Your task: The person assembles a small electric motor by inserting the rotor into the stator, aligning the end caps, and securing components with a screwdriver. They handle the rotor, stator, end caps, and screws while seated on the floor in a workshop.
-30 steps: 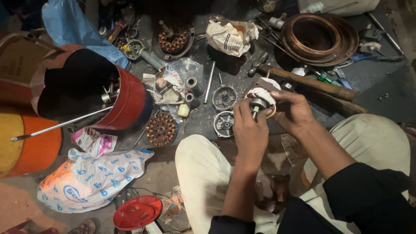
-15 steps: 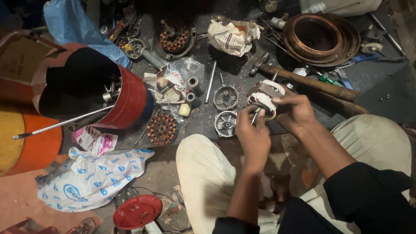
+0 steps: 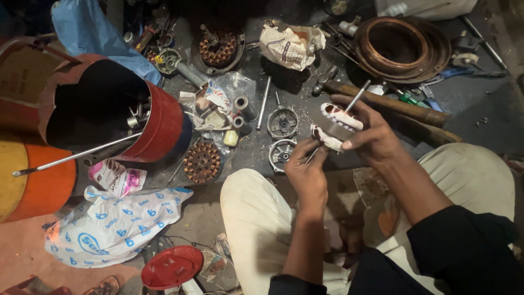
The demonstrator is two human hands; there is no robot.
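Observation:
My right hand grips a small motor winding wrapped in white tape, holding it above the dark floor. My left hand pinches a thin metal tool that runs through the middle of the winding, its shaft sticking out past my right fingers. Two round grey metal end caps lie just left of my hands. My knees in pale trousers frame the work.
A red cylinder holding rods lies at left beside an orange drum. Copper rotors, a wooden hammer handle, a round copper-wound stator, plastic bags and a red lid crowd the floor.
The winding has turned in my right hand, from facing up to edge-on. My left hand has dropped slightly and now works the thin tool through it.

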